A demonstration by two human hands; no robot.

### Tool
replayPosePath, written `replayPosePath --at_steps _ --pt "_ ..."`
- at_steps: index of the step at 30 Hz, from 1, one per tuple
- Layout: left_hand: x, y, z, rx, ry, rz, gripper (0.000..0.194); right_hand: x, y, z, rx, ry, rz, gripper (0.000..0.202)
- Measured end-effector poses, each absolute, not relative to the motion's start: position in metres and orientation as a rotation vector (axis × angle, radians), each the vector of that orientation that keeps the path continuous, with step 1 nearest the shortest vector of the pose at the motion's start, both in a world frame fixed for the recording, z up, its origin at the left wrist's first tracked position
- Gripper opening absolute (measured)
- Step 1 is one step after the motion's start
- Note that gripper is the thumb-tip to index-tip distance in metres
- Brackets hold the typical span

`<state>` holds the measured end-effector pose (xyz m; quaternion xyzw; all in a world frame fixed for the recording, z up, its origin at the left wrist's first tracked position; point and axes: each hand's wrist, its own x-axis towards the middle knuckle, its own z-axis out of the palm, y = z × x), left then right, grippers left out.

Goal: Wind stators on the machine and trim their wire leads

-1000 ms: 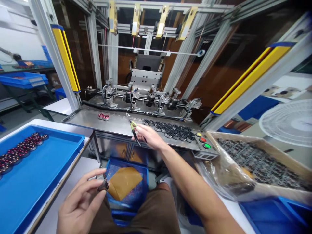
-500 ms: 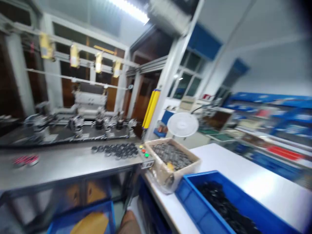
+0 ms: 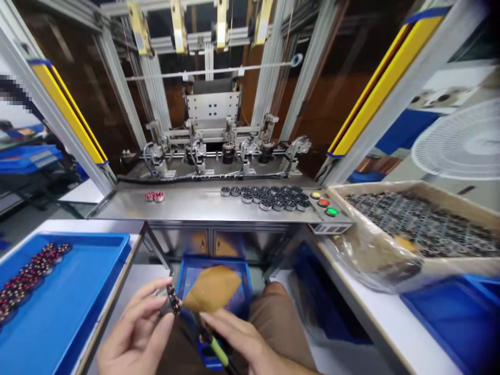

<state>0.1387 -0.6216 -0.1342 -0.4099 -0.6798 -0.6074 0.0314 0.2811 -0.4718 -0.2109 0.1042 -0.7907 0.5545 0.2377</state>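
My left hand (image 3: 142,317) is closed around a small motor stator (image 3: 172,299), a dark ring with copper-coloured windings along its edge, held up between thumb and fingers. Close beside it on the right, my right hand (image 3: 238,333) is wrapped round a slim tool with a green and black handle (image 3: 219,351). The tool's tip is blurred and partly covered by the fingers, so I cannot tell its kind. Both hands are over my lap, above a low blue bin (image 3: 244,271) in which a brown piece of card or paper (image 3: 216,284) lies.
Left, a blue tray (image 3: 89,281) holds rows of wound stators (image 3: 35,271). On the metal bench (image 3: 191,205) stand a few red-wound stators (image 3: 154,196) and many dark ones (image 3: 273,197), before a winding machine (image 3: 213,109). Push buttons (image 3: 323,202), a lined carton (image 3: 425,263) and a fan (image 3: 464,140) are right.
The view has swung left from the right-hand table to face the machine squarely. Both hands, the stator and the green-handled tool have come into sight, along with the blue tray at left.
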Motion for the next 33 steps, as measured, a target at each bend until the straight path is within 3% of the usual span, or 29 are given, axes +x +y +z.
replayPosePath --at_steps 6,22,29,33 --pt "0.142 -0.612 -0.126 -1.263 -2.039 -1.946 0.018 0.281 -0.472 -0.187 0.281 -2.161 1.475 0.084" --pt "0.144 -0.618 -0.131 -1.349 -2.056 -1.928 0.023 0.278 -0.476 -0.183 0.229 -2.149 1.361 0.074" --pt "0.144 -0.625 -0.132 -1.507 -1.976 -1.735 0.029 0.277 -0.473 -0.178 0.346 -2.094 1.44 0.089" --pt "0.144 -0.625 -0.128 -1.544 -1.977 -1.669 0.03 0.276 -0.474 -0.181 0.349 -2.088 1.404 0.088"
